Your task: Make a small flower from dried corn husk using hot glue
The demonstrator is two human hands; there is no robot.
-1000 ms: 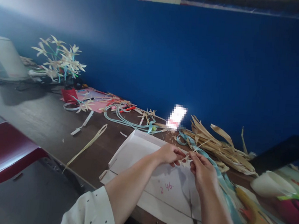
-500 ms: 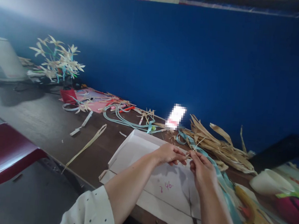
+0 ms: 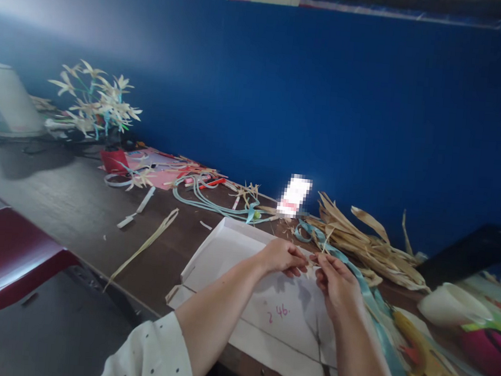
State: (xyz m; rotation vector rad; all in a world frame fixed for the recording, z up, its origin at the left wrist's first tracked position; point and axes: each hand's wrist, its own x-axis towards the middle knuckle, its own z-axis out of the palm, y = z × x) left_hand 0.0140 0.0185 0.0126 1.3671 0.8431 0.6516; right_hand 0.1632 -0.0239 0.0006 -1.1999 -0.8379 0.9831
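Note:
Above an opened white cardboard box [image 3: 227, 245], both hands work close together on a small, pale strip of dried husk [image 3: 310, 270]. My left hand [image 3: 286, 257] is closed, its fingertips pinching the near side of the strip. With thumb and forefinger my right hand [image 3: 335, 274] grips the same strip from the right, and a thin pale end sticks up over the fingers. The fingers cover most of the piece. Pink handwriting marks the cardboard below the hands.
Dried corn husks [image 3: 360, 246] lie behind my right hand. A yellow glue gun [image 3: 425, 352], a white cup [image 3: 454, 305] and blue ribbon [image 3: 390, 343] are at right. Leftward lie a pale folded strip [image 3: 145, 246], a blurred bright phone-like screen [image 3: 294, 196] and husk flowers [image 3: 103, 100].
My left fingers have shifted slightly left and down, a little apart from the right fingertips, showing more of the pale strip between them. The surroundings stay the same.

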